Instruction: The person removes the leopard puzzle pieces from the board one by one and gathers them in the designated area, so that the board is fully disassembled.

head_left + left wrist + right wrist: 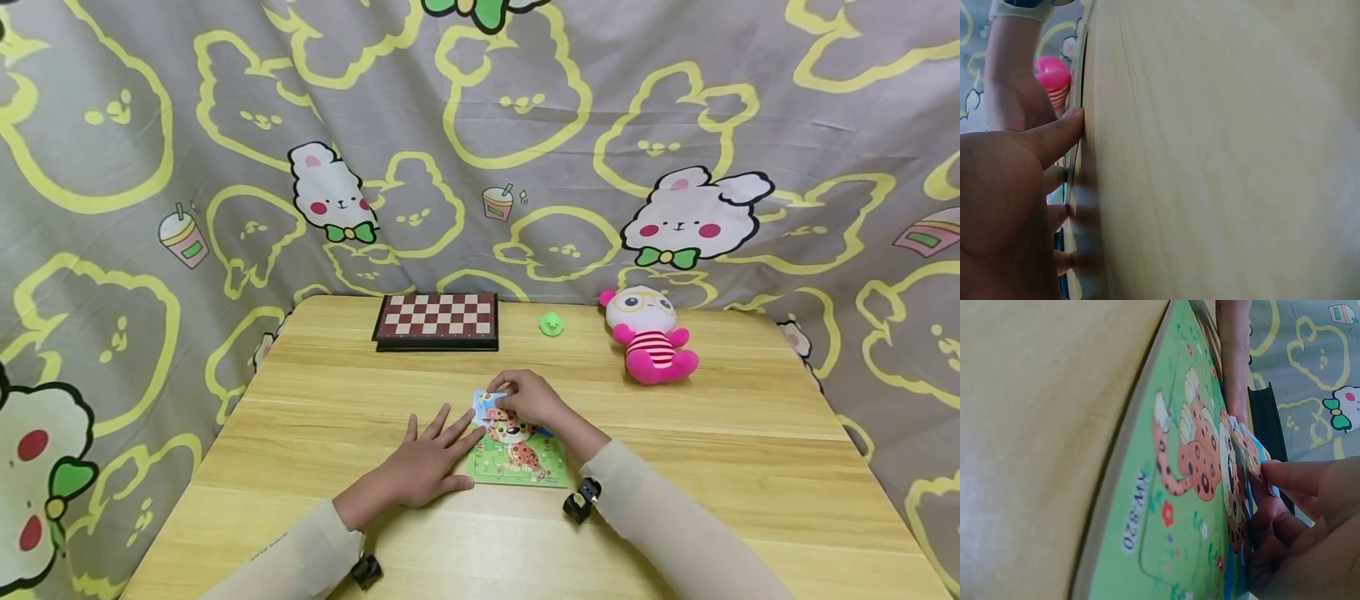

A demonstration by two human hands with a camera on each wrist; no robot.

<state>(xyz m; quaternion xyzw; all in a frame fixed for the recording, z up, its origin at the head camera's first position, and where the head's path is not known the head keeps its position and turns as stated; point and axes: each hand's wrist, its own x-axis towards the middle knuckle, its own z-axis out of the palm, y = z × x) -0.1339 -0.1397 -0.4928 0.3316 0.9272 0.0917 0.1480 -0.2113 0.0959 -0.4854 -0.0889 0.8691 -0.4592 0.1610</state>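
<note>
A jigsaw puzzle (517, 458) with a spotted leopard cub on green grass lies flat on the table, its lower part fitted together in the right wrist view. Over its upper part, my right hand (534, 397) pinches a puzzle piece (1249, 450) between thumb and fingers; the piece is tilted up from the board and shows orange spotted fur and blue. My left hand (426, 462) lies with fingers spread at the puzzle's left edge, fingertips right at the border. In the left wrist view its thumb (1060, 134) reaches along the board's edge.
At the back of the wooden table (300, 433) lies a brown and cream chessboard box (438, 317). A small green duck toy (551, 324) stands right of it, and a pink plush toy (649, 337) sits farther right. A patterned curtain (420, 100) hangs behind the table.
</note>
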